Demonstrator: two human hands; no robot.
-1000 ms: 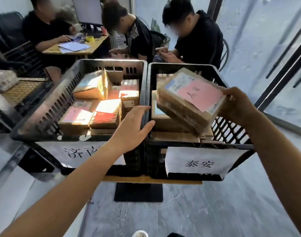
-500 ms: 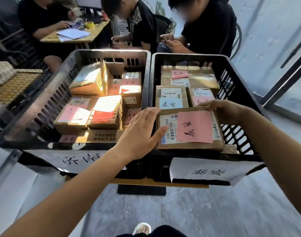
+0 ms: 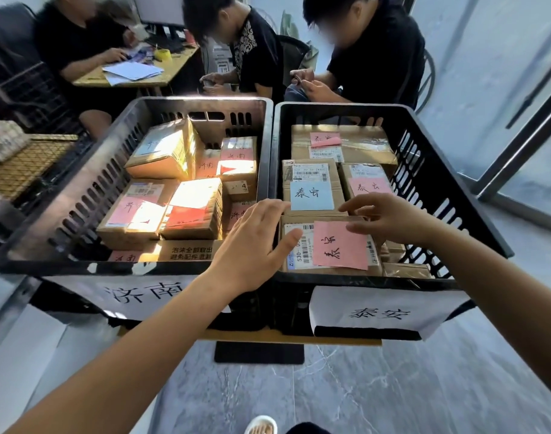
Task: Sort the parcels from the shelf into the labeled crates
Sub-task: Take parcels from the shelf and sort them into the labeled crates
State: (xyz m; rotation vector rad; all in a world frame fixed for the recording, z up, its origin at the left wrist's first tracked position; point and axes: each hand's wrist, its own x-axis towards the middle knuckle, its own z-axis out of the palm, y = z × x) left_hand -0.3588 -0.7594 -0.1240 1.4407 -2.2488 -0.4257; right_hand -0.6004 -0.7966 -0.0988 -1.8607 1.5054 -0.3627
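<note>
In the near left corner of the black slatted plastic crate [image 3: 424, 170], the right-hand one of two crates, lies a flat brown cardboard parcel [image 3: 329, 245]. It rests level, with a barcode label and a pink handwritten paper note [image 3: 343, 244] on top.

- Left hand [image 3: 255, 242]: forearm reaches in from the lower left, palm down over the wall between the two crates. Fingers are straight and slightly spread. The thumb tip rests on the parcel's left edge; nothing is gripped.
- Right hand [image 3: 390, 217]: forearm enters from the right, palm down. Fingers are extended and loosely fanned, their tips touching the parcel's far edge and the note's upper corner, not curled round it.
- White paper sign [image 3: 380, 311]: hangs on this crate's front wall; its characters match the note's.
- Brown parcel with a blue note [image 3: 311, 195]: just behind the first, same characters.
- Dark slatted plastic crate on the left [image 3: 79, 195]: touches the right-hand one and holds further brown parcels with pink notes.
</note>
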